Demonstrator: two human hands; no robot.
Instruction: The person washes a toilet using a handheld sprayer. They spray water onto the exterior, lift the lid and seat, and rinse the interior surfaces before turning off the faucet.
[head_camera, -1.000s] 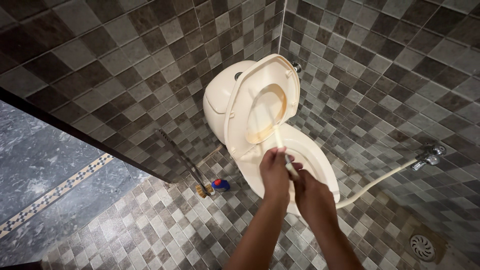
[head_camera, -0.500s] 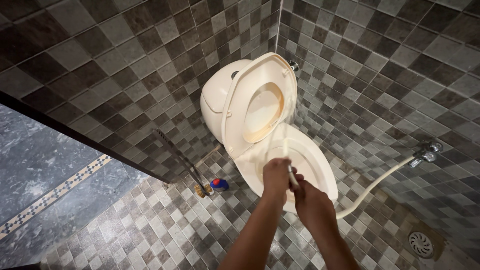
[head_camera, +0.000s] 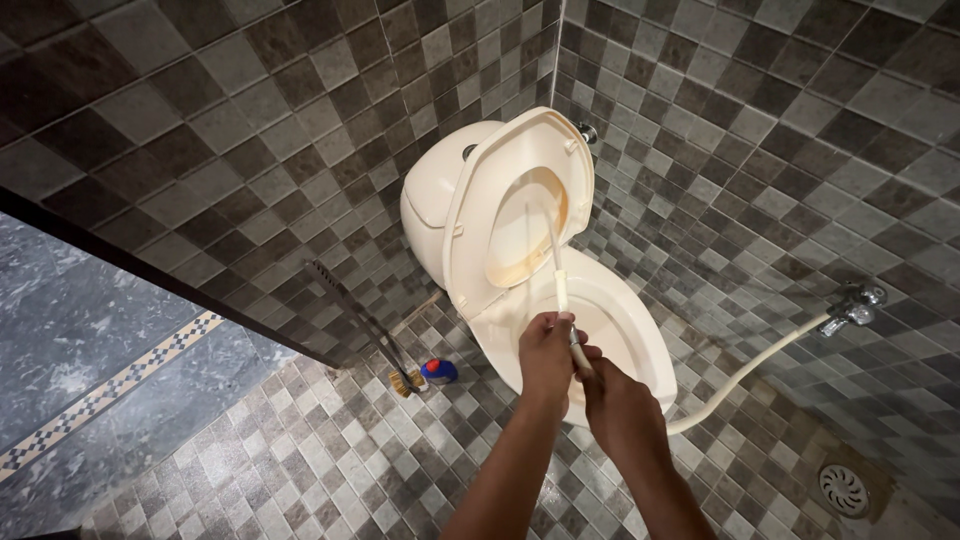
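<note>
A cream toilet stands in the tiled corner, its seat and lid (head_camera: 480, 210) raised against the tank (head_camera: 430, 195) above the bowl rim (head_camera: 640, 340). My left hand (head_camera: 545, 355) and my right hand (head_camera: 615, 400) both grip the end of a cream hose (head_camera: 740, 375) in front of the bowl. The hose's nozzle (head_camera: 561, 292) sticks up from my left fist. A thin water jet runs from it onto the stained inner ring of the raised seat.
The hose runs right to a metal tap (head_camera: 850, 308) on the wall. A round floor drain (head_camera: 845, 490) lies at the lower right. A small brush (head_camera: 405, 380) and a blue and red bottle (head_camera: 438, 371) sit left of the toilet, by a leaning metal strip (head_camera: 350, 305).
The jet swung right across the seat half a second ago and is now back on the seat's inner ring. Both hands stay closed on the hose, nearly in the same place.
</note>
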